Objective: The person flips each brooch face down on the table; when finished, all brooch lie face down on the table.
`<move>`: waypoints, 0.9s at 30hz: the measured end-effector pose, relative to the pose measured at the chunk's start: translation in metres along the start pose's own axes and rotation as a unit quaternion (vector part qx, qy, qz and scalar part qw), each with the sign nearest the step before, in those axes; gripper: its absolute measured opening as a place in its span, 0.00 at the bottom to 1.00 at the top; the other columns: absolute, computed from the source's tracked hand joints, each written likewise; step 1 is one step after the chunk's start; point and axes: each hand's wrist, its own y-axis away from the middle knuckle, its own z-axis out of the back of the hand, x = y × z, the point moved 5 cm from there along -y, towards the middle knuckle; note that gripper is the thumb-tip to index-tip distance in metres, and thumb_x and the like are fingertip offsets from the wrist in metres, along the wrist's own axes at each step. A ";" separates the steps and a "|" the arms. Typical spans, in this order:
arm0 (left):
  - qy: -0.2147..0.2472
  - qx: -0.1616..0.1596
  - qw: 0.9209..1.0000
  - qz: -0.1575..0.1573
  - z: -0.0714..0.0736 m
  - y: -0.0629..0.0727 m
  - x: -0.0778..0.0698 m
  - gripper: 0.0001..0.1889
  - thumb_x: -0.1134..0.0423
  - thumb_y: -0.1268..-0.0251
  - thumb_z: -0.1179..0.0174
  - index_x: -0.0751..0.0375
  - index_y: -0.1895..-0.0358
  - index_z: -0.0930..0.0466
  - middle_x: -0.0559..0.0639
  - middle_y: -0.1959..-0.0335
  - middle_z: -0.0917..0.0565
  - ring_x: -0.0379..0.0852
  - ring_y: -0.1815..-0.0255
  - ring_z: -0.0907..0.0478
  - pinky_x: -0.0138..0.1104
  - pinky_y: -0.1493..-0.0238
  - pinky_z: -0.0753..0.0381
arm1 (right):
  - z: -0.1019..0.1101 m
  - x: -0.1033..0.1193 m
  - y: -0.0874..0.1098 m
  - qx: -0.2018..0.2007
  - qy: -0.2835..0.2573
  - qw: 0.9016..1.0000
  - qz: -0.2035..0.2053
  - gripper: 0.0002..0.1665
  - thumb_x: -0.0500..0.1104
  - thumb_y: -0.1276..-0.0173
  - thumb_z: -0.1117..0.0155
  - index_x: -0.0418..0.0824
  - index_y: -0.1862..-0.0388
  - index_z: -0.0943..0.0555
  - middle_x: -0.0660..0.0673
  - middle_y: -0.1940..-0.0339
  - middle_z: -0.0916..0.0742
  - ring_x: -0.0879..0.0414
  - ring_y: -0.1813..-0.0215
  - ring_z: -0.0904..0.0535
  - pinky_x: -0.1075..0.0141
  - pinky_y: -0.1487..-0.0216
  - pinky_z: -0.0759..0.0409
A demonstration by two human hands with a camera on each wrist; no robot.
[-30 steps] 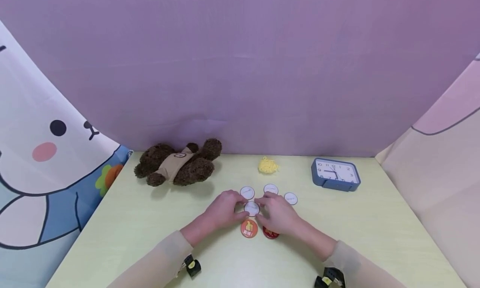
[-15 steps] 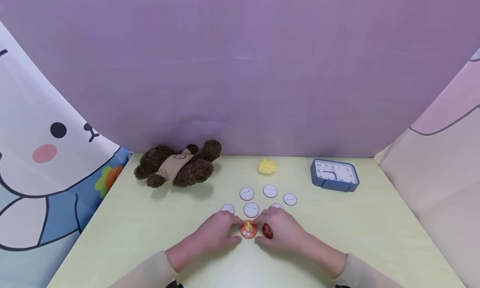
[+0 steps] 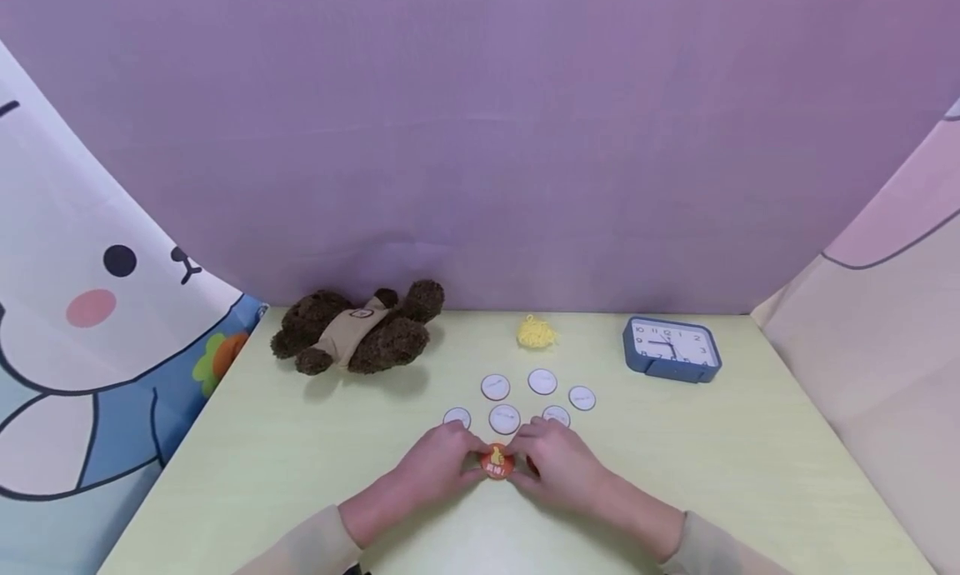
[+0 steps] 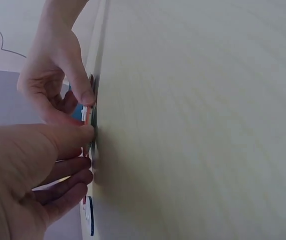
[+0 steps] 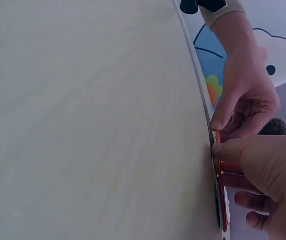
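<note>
A round orange badge (image 3: pixel 497 467) with a yellow thumbs-up and white lettering lies at the near end of a group of discs. My left hand (image 3: pixel 437 468) pinches its left edge between thumb and fingers. From the opposite side my right hand (image 3: pixel 567 468) pinches its right edge. Both wrist views show the thumbs on the near rim, low by the tabletop. A dark red disc (image 5: pixel 222 205) sits beside it, mostly covered by my right hand in the head view. Just beyond the orange badge is a white-faced disc (image 3: pixel 505 419).
Several more white-faced discs (image 3: pixel 542 382) lie farther back on the pale table (image 3: pixel 247 475). A brown teddy bear (image 3: pixel 360 332) lies at the back left. Yellow yarn (image 3: pixel 536 332) sits at the back middle, and a blue clock (image 3: pixel 671 349) stands at the back right.
Both hands have come toward the table's front, leaving the middle white-faced disc. They have closed in on the orange badge and now pinch its sides. The other discs show no clear movement.
</note>
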 end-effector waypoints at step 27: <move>0.070 -0.171 0.982 -0.049 0.034 -0.001 -0.009 0.28 0.63 0.49 0.16 0.61 0.41 0.11 0.50 0.59 0.14 0.48 0.60 0.14 0.30 0.53 0.11 | 0.021 -0.015 -0.003 -0.029 -0.255 0.957 -0.131 0.20 0.33 0.29 0.30 0.44 0.40 0.19 0.49 0.71 0.09 0.73 0.77 0.30 0.75 0.76 0.26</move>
